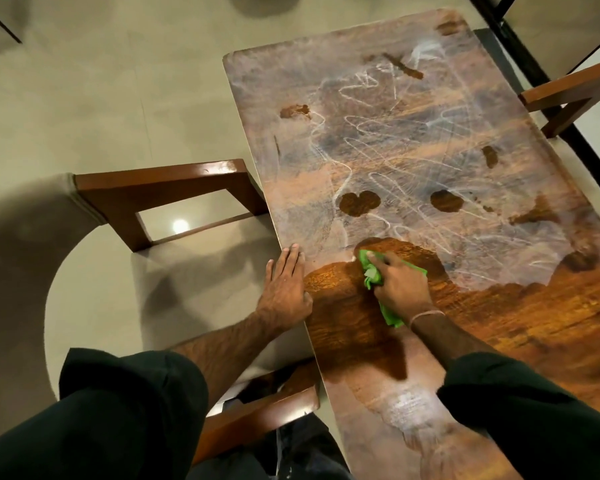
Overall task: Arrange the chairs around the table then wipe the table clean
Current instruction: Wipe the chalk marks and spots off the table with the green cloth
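Observation:
A long wooden table (413, 140) runs from the near right to the far middle. Most of its top is dusty grey with pale scribbled streaks, and the near part is dark, glossy wood. My right hand (400, 284) grips a crumpled green cloth (373, 271) and presses it on the top at the border between the glossy and dusty wood. My left hand (286, 285) lies flat with straight fingers on the table's left edge. A wooden chair (160, 192) with a pale cushion stands at the table's left side.
Another wooden chair frame (572, 95) stands at the table's far right side, by a dark rail. A third chair's arm (264, 410) is below my left forearm at the near left edge. Pale tiled floor (101, 98) spreads to the left.

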